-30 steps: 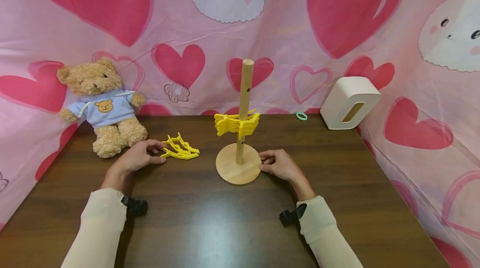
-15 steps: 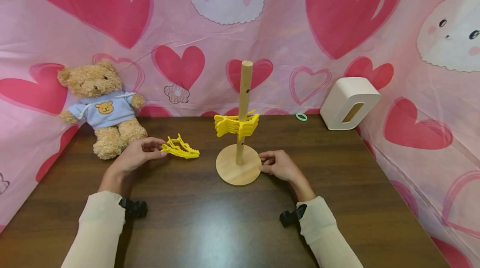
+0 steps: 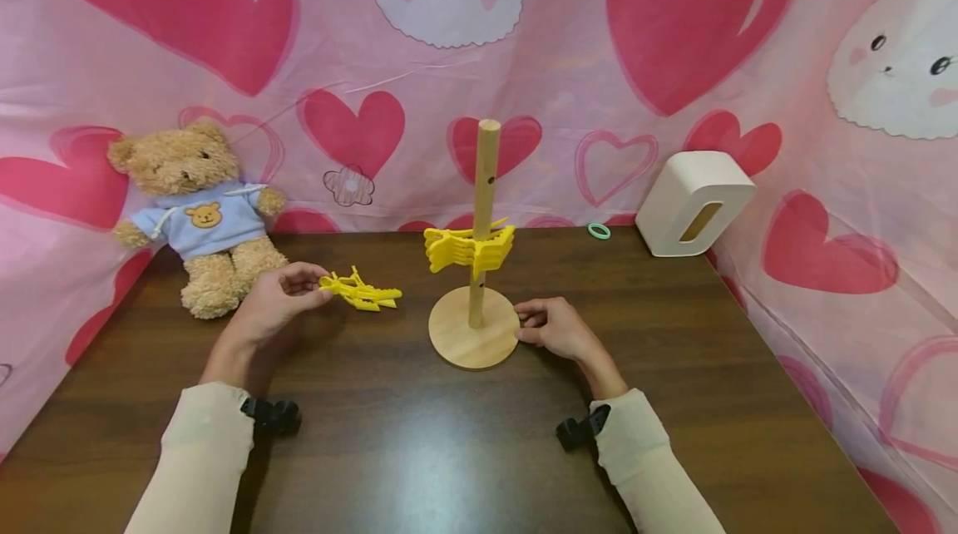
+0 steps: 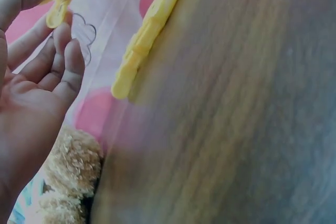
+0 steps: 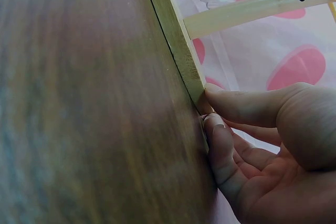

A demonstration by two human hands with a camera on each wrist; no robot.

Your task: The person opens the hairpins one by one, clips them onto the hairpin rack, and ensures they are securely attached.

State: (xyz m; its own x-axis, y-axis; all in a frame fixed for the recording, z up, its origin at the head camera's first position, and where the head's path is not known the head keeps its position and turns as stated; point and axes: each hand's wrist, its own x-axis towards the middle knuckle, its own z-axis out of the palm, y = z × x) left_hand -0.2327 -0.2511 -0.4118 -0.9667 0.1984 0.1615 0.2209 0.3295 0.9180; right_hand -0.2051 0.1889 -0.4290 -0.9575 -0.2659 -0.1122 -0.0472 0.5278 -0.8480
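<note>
My left hand (image 3: 273,301) pinches a yellow plastic clip (image 4: 59,10) between thumb and fingers, raised off the table. Another yellow clip (image 4: 144,40) lies on the table beside it; in the head view the two overlap. A wooden stand (image 3: 479,334) with a round base and upright post stands mid-table. Several yellow clips (image 3: 452,251) sit bunched around its post, partway up. My right hand (image 3: 557,326) grips the right edge of the base, with thumb and finger meeting at the rim (image 5: 184,56) in the right wrist view.
A teddy bear (image 3: 198,205) in a blue top sits at the back left, close to my left hand. At the back right stand a white box (image 3: 692,205) with a slot and a small green ring (image 3: 599,230). Pink heart-print cloth hangs behind the dark wooden table (image 3: 389,434).
My left fingers have closed on one yellow clip; it has risen slightly and turned over the other clip. My right hand stays at the base, and the stand has not moved.
</note>
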